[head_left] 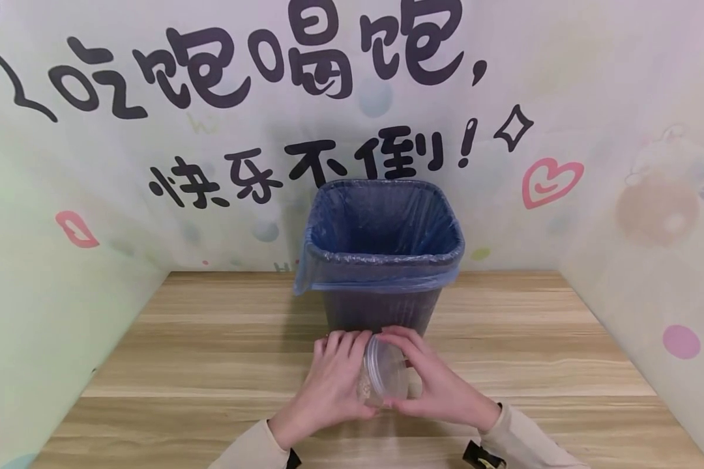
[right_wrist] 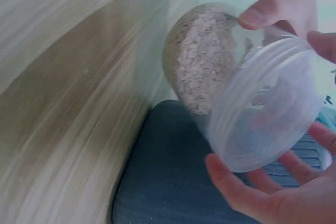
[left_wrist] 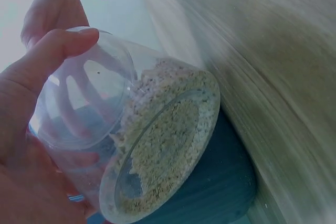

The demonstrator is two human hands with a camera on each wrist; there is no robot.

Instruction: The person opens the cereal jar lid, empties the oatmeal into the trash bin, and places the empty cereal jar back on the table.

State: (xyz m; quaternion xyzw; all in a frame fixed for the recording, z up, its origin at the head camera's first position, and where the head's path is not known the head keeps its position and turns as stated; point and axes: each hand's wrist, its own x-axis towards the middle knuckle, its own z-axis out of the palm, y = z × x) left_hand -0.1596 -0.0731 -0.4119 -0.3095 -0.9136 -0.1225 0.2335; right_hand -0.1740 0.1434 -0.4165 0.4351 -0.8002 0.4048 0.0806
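Near side of bin, over counter: tilted jar, left grip clasping its body, right grip round lid; lid apparently on, flakes inside, opening not yet done

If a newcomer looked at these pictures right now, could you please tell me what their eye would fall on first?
Most likely the dark trash bin with its blue plastic liner, standing at the back of the wooden table, and the large black Chinese lettering on the wall behind it. Next comes the tilted clear jar of pale flakes in front of the bin, the left hand gripping its body and the right hand its lid.
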